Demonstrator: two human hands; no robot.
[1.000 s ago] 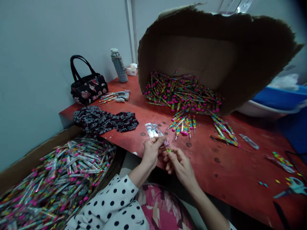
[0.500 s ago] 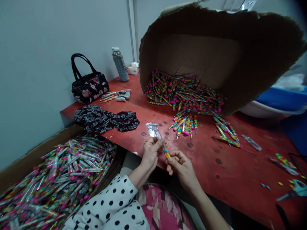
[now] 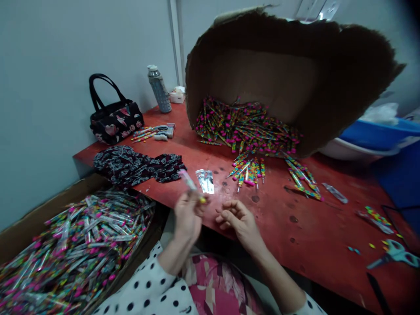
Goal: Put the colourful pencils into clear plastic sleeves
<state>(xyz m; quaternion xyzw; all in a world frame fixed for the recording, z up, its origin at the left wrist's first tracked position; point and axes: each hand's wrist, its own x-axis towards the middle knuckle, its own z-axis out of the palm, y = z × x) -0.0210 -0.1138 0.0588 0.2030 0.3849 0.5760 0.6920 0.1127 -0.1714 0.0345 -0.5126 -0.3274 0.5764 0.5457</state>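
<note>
My left hand is closed round a multicoloured pencil in a clear wrapper. Its pink end points up and away, and a yellow bit shows by the fingers; motion blurs it. My right hand is over the table's front edge, fingers loosely curled and apart, with nothing visible in them. Just beyond both hands, silvery clear empty sleeves lie flat on the red table. Farther back, loose bead-like multicoloured pencils with pink ends are spread in front of a tipped carton.
Wrapped pencils fill an open carton at lower left. A dark patterned cloth, a handbag and a flask are at the table's left. Scissors and small coloured pieces lie right; blue basin behind.
My left hand has moved left and down with the wrapped pencil, away from my right hand, which has let go of its lower end. The sleeves now lie apart from the left hand.
</note>
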